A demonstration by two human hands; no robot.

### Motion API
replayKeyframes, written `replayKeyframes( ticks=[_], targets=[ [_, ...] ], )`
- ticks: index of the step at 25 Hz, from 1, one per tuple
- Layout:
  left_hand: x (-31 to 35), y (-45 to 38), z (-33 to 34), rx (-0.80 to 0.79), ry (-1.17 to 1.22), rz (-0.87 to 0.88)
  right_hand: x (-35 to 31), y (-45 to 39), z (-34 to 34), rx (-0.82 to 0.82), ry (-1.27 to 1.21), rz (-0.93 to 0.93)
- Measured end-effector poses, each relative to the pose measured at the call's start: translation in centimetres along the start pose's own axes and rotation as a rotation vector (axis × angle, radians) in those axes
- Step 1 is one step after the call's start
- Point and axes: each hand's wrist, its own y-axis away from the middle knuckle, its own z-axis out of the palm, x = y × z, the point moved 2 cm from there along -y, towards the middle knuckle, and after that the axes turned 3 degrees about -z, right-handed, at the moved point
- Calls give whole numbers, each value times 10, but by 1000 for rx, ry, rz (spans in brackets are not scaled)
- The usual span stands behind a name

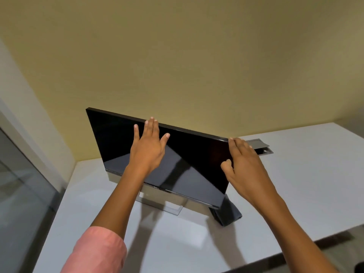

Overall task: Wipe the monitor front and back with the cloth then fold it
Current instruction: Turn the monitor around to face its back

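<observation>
A black monitor (195,164) with a dark, switched-off screen stands on a silver stand (173,208) on the white desk, its front facing me. My left hand (147,148) is in front of the upper screen with fingers straight and spread, fingertips at the top edge. At the monitor's right edge is my right hand (244,166): the fingers reach behind the upper right corner and the thumb lies at the front. A dark grey cloth (228,213) lies folded on the desk under the monitor's lower right corner, partly hidden by it.
The white desk (305,184) runs to a yellow wall behind the monitor. A grey cable hatch (260,146) with a raised lid sits in the desk right of the monitor. A glass panel (21,184) stands at the left. The desk's front edge passes at the lower right.
</observation>
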Motion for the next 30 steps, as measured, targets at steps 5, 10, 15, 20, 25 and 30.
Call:
replayKeyframes(
  ticks=[5, 10, 15, 20, 25, 30],
  targets=[
    [12, 7, -2, -17, 48, -96, -1, 25, -8, -104, 41, -86],
    [34, 9, -3, -47, 182, -212, 34, 14, -31, -240, -218, -284],
    [69, 20, -1, -20, 304, -306, 71, -43, -24, -418, -798, -408],
    [136, 30, -7, -86, 366, -352, 70, -136, 11, -475, -826, -551],
    [171, 25, -6, -169, 238, -505, 35, -198, 47, -480, -469, -858],
    [180, 23, -9, -172, 179, -572, -12, -234, 59, -524, -579, -910]
  ],
)
